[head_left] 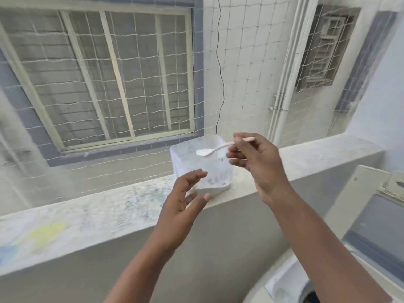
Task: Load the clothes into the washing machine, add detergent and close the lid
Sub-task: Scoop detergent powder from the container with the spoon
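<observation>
A person's right hand is pinching the handle of a pale pink spoon between thumb and fingertips, holding its bowl, heaped with white detergent powder, level over the open mouth of a translucent plastic tub. The tub is standing on the speckled top of a concrete parapet ledge, and a layer of white powder appears to be lying at its bottom, though motion blur is making that hard to confirm. The left hand is hovering just in front of the tub with fingers spread and relaxed, gripping nothing; whether the fingertips are touching the plastic cannot be told. At the lower right, the white washing machine is sitting below the ledge with its grey-windowed lid standing raised. Beyond the parapet, white netting is stretching across a barred window and a tiled wall.
</observation>
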`<state>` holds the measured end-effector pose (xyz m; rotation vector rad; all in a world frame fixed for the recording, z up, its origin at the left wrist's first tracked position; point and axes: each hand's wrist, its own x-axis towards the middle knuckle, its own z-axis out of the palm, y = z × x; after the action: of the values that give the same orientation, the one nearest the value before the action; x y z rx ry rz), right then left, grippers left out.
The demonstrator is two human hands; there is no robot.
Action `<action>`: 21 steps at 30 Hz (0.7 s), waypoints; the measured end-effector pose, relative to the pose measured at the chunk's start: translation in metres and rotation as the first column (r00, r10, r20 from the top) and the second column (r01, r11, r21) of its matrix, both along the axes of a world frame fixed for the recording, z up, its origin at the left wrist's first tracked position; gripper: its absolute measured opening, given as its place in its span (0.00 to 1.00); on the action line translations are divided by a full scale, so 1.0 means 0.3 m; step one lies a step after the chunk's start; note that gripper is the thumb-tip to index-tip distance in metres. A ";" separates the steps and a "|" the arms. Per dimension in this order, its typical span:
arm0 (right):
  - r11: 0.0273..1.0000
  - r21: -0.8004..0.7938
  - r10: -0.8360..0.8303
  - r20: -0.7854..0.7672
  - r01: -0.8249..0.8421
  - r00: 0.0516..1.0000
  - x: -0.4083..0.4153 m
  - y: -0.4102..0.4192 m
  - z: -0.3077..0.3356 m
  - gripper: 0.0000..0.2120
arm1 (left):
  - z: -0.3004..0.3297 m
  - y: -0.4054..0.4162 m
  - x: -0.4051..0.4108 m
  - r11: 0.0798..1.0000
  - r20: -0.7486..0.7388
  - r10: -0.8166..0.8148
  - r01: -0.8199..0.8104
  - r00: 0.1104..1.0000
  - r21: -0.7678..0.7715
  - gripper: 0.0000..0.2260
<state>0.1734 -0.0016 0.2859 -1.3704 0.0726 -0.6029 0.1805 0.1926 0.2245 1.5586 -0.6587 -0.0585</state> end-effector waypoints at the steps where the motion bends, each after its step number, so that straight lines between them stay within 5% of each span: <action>1: 0.999 -0.028 0.042 -0.038 -0.043 0.998 0.013 0.005 -0.009 0.07 | -0.001 -0.001 -0.001 1.000 0.005 -0.005 0.005 1.000 0.001 0.18; 6: 0.972 -0.224 -0.094 -0.084 0.073 0.992 -0.019 -0.031 -0.108 0.23 | -0.028 -0.037 -0.006 0.999 0.015 -0.047 0.047 0.999 -0.021 0.17; 13: 0.838 -0.445 -0.415 -0.149 0.314 0.898 -0.266 -0.277 -0.350 0.14 | -0.123 -0.229 -0.064 0.950 -0.068 -0.304 0.307 0.950 0.052 0.12; 21: 0.610 -0.767 -0.717 -0.428 0.197 0.550 -0.757 -0.619 -0.663 0.16 | -0.281 -0.588 -0.157 0.796 -0.180 -0.554 0.580 0.813 0.172 0.12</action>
<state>-0.0537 -0.1873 0.0869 -2.2647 1.0350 -0.5382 0.1334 0.0162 0.1403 1.4991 -1.0352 -0.6996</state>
